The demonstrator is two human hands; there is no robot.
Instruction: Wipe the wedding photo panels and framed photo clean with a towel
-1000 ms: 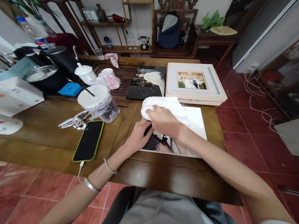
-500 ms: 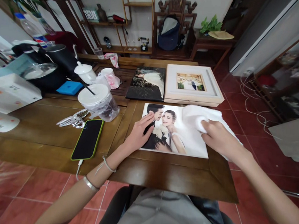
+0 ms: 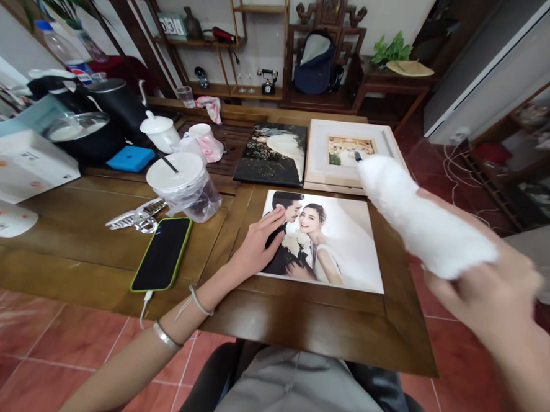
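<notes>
A glossy photo print (image 3: 354, 236) of a couple in wedding clothes lies face up near the table's front edge. My left hand (image 3: 260, 241) rests flat on its left part, with the fingers stretched out over the picture. Raised over the table's right edge, my right hand (image 3: 497, 300) is closed round the near end of a white cloth (image 3: 427, 221). The cloth hangs in the air, apart from the print, and hides part of a white framed picture (image 3: 317, 165) behind. Beside that frame lies a dark wedding picture (image 3: 268, 168).
A phone (image 3: 162, 255) with a cable and a silvery clip-like object (image 3: 139, 215) lie to the left. Behind them stand a lidded cup (image 3: 179, 175) in a plastic bag, a white teapot (image 3: 159, 133), a blue box (image 3: 129, 158) and a black pot (image 3: 86, 135).
My right hand has lifted the white cloth off the print and swung it up and to the right. The print's right part is uncovered. My left hand stays in place.
</notes>
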